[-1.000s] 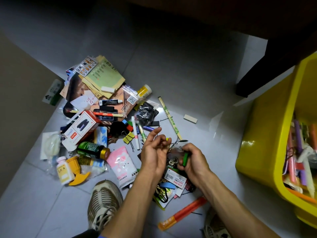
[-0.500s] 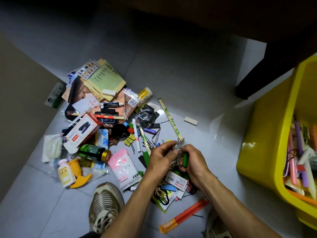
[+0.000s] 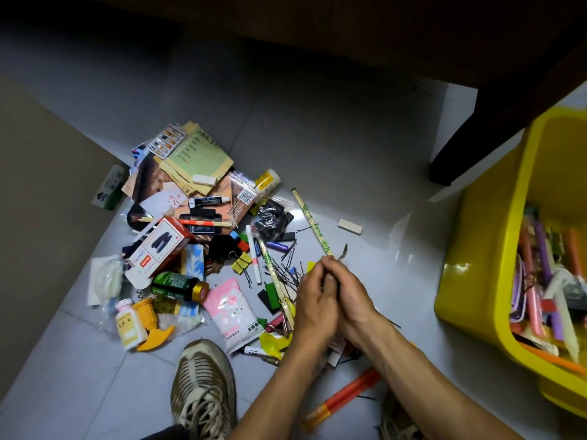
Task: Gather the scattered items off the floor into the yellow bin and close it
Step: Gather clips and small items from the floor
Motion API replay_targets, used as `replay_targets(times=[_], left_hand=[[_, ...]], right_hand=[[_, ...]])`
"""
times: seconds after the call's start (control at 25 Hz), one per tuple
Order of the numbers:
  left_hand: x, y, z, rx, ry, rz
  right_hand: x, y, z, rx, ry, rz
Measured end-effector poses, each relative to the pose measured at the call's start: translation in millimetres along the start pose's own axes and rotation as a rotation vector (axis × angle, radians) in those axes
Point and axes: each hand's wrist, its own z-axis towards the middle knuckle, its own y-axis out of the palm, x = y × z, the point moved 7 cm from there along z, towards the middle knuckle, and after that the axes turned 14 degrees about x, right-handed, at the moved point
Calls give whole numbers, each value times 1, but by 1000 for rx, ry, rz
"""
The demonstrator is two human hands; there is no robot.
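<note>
My left hand (image 3: 314, 301) and my right hand (image 3: 354, 293) are clasped together above the floor pile, fingers curled round small items hidden between them. A small dark metal piece (image 3: 344, 251) pokes out above the fingertips. The long chopstick sleeve (image 3: 313, 222) ends right at my fingertips. Black hairpins (image 3: 286, 268) lie scattered just left of my hands. The pile also holds a red and white box (image 3: 158, 246), a green bottle (image 3: 178, 284) and a pink packet (image 3: 233, 309). The yellow bin (image 3: 486, 255) stands open at the right, with pens and markers inside.
A white eraser (image 3: 350, 226) lies alone between the pile and the bin. An orange-red tube (image 3: 343, 398) lies under my right forearm. My shoe (image 3: 203, 385) is at the bottom centre. A dark furniture leg (image 3: 460, 147) stands behind the bin.
My hands have closed together and risen slightly; the green item seen in my right hand is now hidden between them. The left hand's fingers went from spread to curled.
</note>
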Motion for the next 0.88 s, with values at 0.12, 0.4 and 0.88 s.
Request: replay_targets(times=[0.12, 0.4, 0.88], left_hand=[[2, 9, -12, -126, 255, 459], [-14, -18, 2, 96, 1, -59], [-23, -21, 56, 78, 115, 583]], right_hand=[[7, -21, 4, 101, 93, -14], [-3, -49, 23, 319, -56, -76], [-113, 1, 61, 372, -1196, -1603]])
